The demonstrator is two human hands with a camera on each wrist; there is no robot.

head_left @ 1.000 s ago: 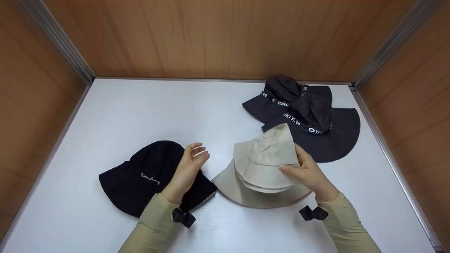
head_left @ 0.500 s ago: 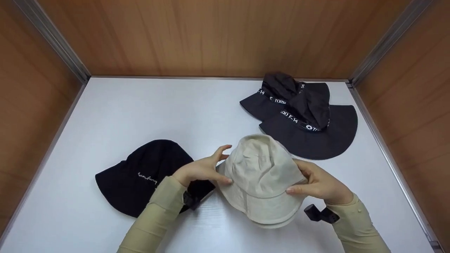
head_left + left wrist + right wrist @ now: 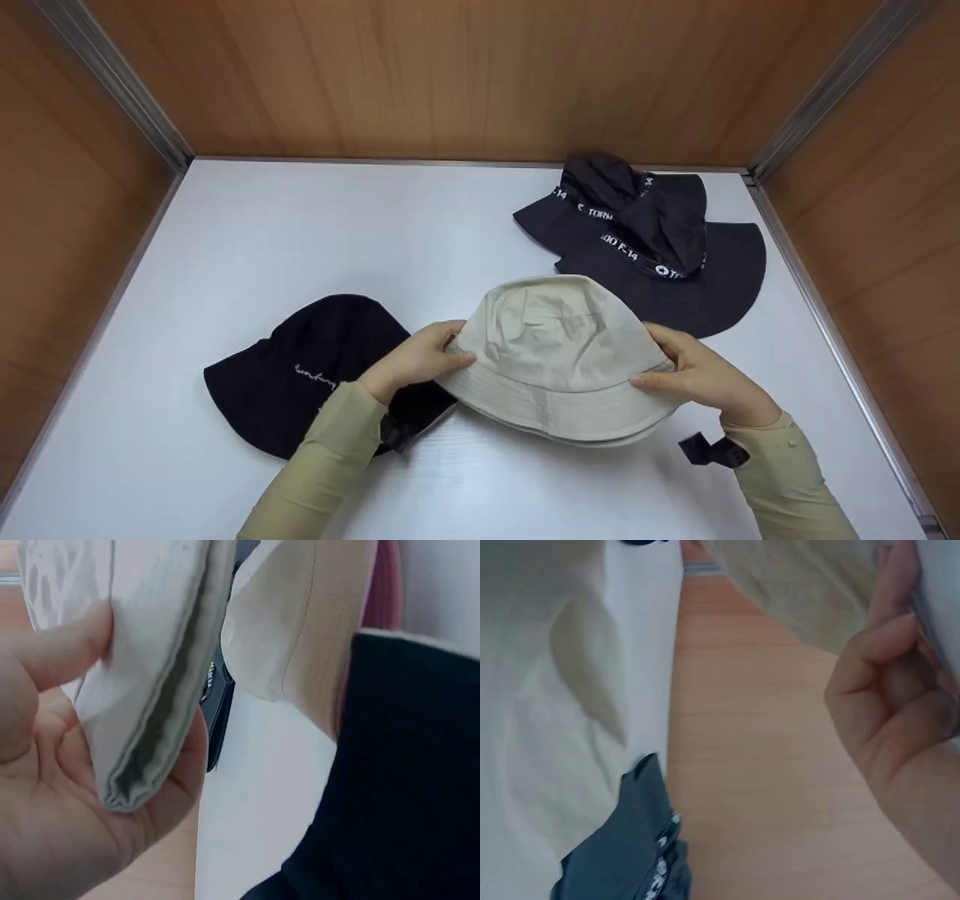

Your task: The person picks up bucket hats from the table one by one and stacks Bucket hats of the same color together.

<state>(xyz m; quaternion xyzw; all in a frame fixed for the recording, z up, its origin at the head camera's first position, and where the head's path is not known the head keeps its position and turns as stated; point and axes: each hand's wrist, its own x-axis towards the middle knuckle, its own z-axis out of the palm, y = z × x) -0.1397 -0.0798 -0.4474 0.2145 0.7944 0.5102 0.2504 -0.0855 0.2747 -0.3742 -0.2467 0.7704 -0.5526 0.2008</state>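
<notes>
A cream bucket hat (image 3: pixel 551 337) is held up in both hands, crown upward and brim towards me. My left hand (image 3: pixel 416 358) pinches the left side of its brim, thumb on top, as the left wrist view shows closely. On the other side, my right hand (image 3: pixel 709 379) grips the right part of the brim with fingers curled behind it. Another beige hat (image 3: pixel 274 622) with a pink underside lies on the table beyond the held one in the left wrist view; the head view hides it. A black bucket hat (image 3: pixel 322 360) with white script lies beside my left forearm.
Two dark hats (image 3: pixel 675 292) with white lettered bands overlap at the back right of the white table (image 3: pixel 337 217). Wood-grain panels (image 3: pixel 465 82) wall the table at the back and both sides.
My right hand has lifted the cream hat off the beige one and turned its brim outward. My left hand has come over from beside the black hat and taken the left brim.
</notes>
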